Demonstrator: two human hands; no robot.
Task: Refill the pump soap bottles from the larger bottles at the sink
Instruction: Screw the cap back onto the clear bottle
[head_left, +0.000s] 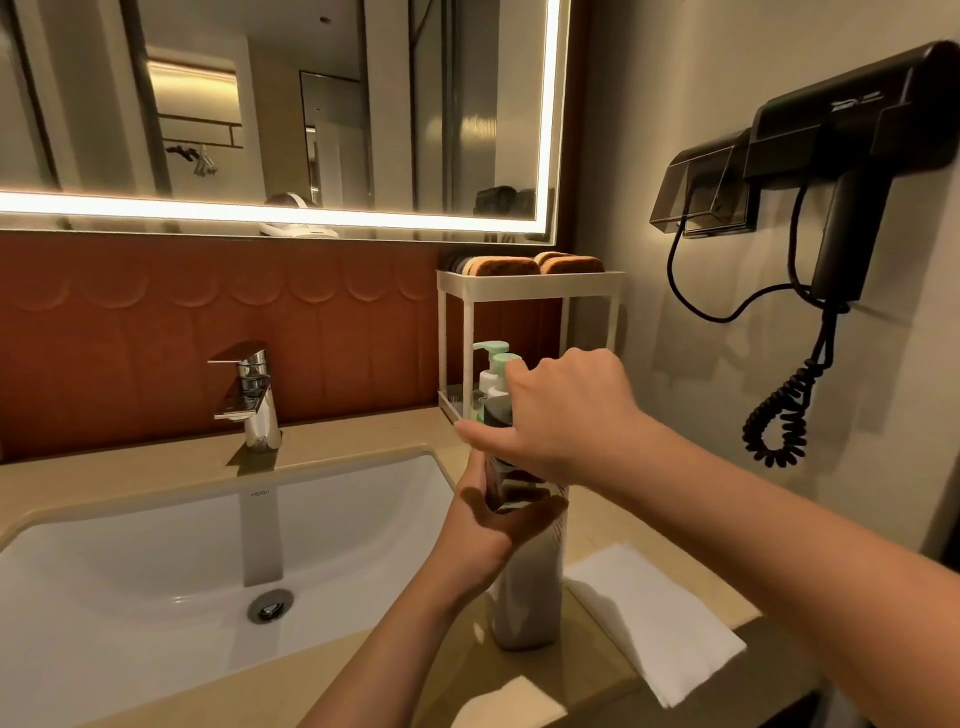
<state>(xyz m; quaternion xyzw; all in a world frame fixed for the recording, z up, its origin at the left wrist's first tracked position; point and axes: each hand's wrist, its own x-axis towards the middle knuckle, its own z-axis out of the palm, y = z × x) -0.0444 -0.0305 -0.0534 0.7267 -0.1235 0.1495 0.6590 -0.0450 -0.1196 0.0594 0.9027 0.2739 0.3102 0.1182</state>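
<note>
— Forearms come in from the lower edge. Where do the hands meet?

— On the tall grey bottle (530, 597). It stands upright on the counter (363, 441), just right of the sink (156, 545), with a white cloth (649, 613) lying flat just beside it on the other side.

— And the grip?

— The left hand (485, 519) wraps around the bottle's upper part, fingers curled round it. The right hand (561, 415) sits above, fingers curled over the dark top (497, 415), thumb stretched out to the left.

— Is the top on or off?

— Can't tell; the hands cover the neck.

— The pump bottles (493, 366)?

— Two with mint-green pumps, on the lower shelf of the white rack (530, 283) behind the hands, against the wall.

— Anything else?

— A chrome tap (249, 395) behind the sink, and a black hair dryer (857, 130) hanging on the right wall.
</note>
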